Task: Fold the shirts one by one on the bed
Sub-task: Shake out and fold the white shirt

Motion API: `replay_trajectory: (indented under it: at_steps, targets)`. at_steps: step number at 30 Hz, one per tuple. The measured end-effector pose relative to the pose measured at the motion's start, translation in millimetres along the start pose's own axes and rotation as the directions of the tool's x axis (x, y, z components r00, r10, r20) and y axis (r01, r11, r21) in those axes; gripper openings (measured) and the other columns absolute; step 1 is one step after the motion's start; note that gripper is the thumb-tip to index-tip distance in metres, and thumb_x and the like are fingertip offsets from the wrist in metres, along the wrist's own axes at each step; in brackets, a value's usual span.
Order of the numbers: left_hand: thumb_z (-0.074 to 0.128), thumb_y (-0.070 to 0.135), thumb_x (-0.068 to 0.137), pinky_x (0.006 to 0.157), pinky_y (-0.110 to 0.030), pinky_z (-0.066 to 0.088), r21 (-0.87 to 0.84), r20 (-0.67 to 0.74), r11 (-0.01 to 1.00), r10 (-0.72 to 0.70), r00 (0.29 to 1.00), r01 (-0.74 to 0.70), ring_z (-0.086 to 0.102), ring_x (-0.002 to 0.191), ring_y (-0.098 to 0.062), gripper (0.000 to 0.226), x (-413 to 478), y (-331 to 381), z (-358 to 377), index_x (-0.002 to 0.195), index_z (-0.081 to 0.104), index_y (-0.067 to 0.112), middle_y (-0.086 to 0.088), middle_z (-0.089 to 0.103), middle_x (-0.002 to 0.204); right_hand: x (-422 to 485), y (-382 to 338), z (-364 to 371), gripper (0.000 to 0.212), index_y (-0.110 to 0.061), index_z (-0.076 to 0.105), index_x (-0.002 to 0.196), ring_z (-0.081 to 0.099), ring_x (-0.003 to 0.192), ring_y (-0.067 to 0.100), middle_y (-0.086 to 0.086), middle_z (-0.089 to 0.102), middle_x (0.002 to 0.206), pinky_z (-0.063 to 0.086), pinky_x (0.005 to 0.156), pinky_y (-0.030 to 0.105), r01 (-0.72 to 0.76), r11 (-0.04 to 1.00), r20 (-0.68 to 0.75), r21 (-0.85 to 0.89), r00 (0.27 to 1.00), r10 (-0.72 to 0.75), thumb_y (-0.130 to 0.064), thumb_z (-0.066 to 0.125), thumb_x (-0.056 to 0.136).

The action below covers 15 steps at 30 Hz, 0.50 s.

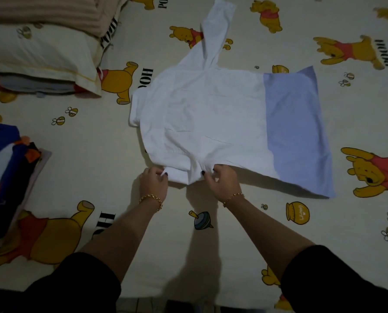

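The bed [93, 168], covered in a cream sheet printed with cartoon bears, filled the view. A white shirt [211, 114] with a pale blue band along its right end lay spread flat at the middle of the bed, one sleeve stretching to the far side. A pillow [37, 55] sat at the far left, and a stack of folded clothes [7, 177] lay at the left edge. At the shirt's near edge, the left hand [153, 180] and right hand [221, 178] each pinched the bunched near sleeve. Each wrist wore a gold bracelet [151, 198].
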<state>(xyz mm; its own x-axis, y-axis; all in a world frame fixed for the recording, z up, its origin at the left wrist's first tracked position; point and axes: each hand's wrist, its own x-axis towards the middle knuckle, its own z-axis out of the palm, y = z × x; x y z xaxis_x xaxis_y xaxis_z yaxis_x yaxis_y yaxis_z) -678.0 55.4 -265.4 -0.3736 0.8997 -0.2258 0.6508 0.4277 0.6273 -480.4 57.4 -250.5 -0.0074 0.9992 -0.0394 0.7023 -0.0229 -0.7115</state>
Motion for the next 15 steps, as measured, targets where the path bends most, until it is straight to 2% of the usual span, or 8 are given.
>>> replay_trajectory:
  at_steps: [4, 6, 8, 9, 10, 11, 13, 15]
  targets:
    - [0.059, 0.008, 0.087, 0.082, -0.026, 0.038, -0.223, -0.103, 0.973, 0.041, 0.994, -0.064, 0.053, 0.102, -0.022, 0.005, -21.6, 1.7, -20.2, 0.09, 0.058, 0.004, -0.01, 0.059, 0.105, -2.8, -8.4, -11.8, 0.049, -0.017, 0.03, 0.054, 0.03, 0.044, 0.008, -0.009, 0.026, 0.047, 0.022, 0.045, 0.017, -0.002, 0.992, -0.058, 0.128, 0.998, 0.01, -0.018, 0.069, 0.083]
    - [0.058, 0.005, 0.087, 0.087, -0.022, 0.035, -0.277, -0.119, 0.955, 0.078, 0.99, -0.108, 0.047, 0.11, -0.01, 0.008, -37.5, 3.1, -34.0, 0.083, 0.052, 0.007, 0.001, 0.058, 0.108, -7.4, -16.0, -20.7, 0.051, -0.02, 0.027, 0.054, 0.029, 0.044, 0.007, -0.008, 0.026, 0.047, 0.024, 0.046, 0.017, -0.058, 0.979, -0.053, 0.197, 0.996, 0.07, -0.017, 0.068, 0.084]
    - [0.056, 0.004, 0.088, 0.086, -0.022, 0.035, -0.336, -0.086, 0.937, 0.073, 0.994, -0.098, 0.046, 0.106, -0.005, 0.014, -49.4, 3.1, -44.3, 0.078, 0.047, 0.009, 0.012, 0.056, 0.099, -10.1, -24.7, -29.9, 0.046, -0.018, 0.031, 0.056, 0.028, 0.051, 0.008, -0.002, 0.03, 0.052, 0.023, 0.05, 0.018, -0.167, 0.94, -0.02, 0.296, 0.983, 0.181, -0.02, 0.065, 0.087]
    - [0.054, 0.005, 0.089, 0.079, -0.023, 0.036, -0.371, -0.067, 0.926, 0.043, 0.997, -0.065, 0.05, 0.094, -0.006, 0.016, -55.6, 4.2, -49.7, 0.077, 0.045, 0.01, 0.013, 0.055, 0.089, -12.3, -30.5, -34.4, 0.04, -0.014, 0.04, 0.058, 0.036, 0.056, 0.012, 0.003, 0.038, 0.057, 0.028, 0.054, 0.019, -0.271, 0.886, 0.049, 0.377, 0.961, 0.273, -0.023, 0.064, 0.088]
    - [0.053, 0.007, 0.091, 0.07, -0.025, 0.037, -0.405, -0.049, 0.914, 0.006, 0.999, -0.025, 0.049, 0.079, -0.009, 0.017, -61.3, 6.4, -54.6, 0.078, 0.043, 0.01, 0.009, 0.053, 0.079, -15.4, -34.5, -38.1, 0.031, -0.008, 0.054, 0.066, 0.047, 0.064, 0.017, 0.009, 0.052, 0.066, 0.036, 0.059, 0.022, -0.413, 0.781, 0.171, 0.468, 0.91, 0.378, -0.028, 0.064, 0.089]
    - [0.051, 0.009, 0.093, 0.063, -0.027, 0.036, -0.427, -0.03, 0.904, -0.034, 0.999, 0.018, 0.046, 0.07, -0.013, 0.015, -67.0, 9.2, -58.4, 0.08, 0.043, 0.01, 0.004, 0.05, 0.071, -20.4, -38.2, -41.2, 0.028, -0.005, 0.066, 0.083, 0.056, 0.075, 0.021, 0.014, 0.065, 0.082, 0.044, 0.065, 0.025, -0.565, 0.634, 0.339, 0.528, 0.825, 0.453, -0.032, 0.063, 0.089]
    - [0.045, 0.013, 0.096, 0.058, -0.028, 0.034, -0.442, 0.026, 0.89, -0.114, 0.993, 0.114, 0.044, 0.069, -0.018, 0.009, -80.0, 17.6, -66.0, 0.089, 0.043, 0.008, -0.002, 0.048, 0.072, -36.1, -41.6, -46.9, 0.035, -0.007, 0.067, 0.11, 0.062, 0.093, 0.028, 0.015, 0.068, 0.108, 0.05, 0.08, 0.034, -0.754, 0.364, 0.628, 0.547, 0.657, 0.416, -0.034, 0.064, 0.087]
    - [0.04, 0.016, 0.098, 0.067, -0.028, 0.037, -0.45, 0.12, 0.86, -0.21, 0.97, 0.242, 0.048, 0.082, -0.021, 0.011, -88.0, 19.1, -64.4, 0.099, 0.046, 0.007, -0.008, 0.054, 0.089, -51.1, -41.1, -50.6, 0.032, -0.012, 0.065, 0.114, 0.059, 0.103, 0.029, 0.014, 0.064, 0.115, 0.045, 0.09, 0.04, -0.791, 0.271, 0.722, 0.548, 0.611, 0.323, -0.028, 0.065, 0.086]
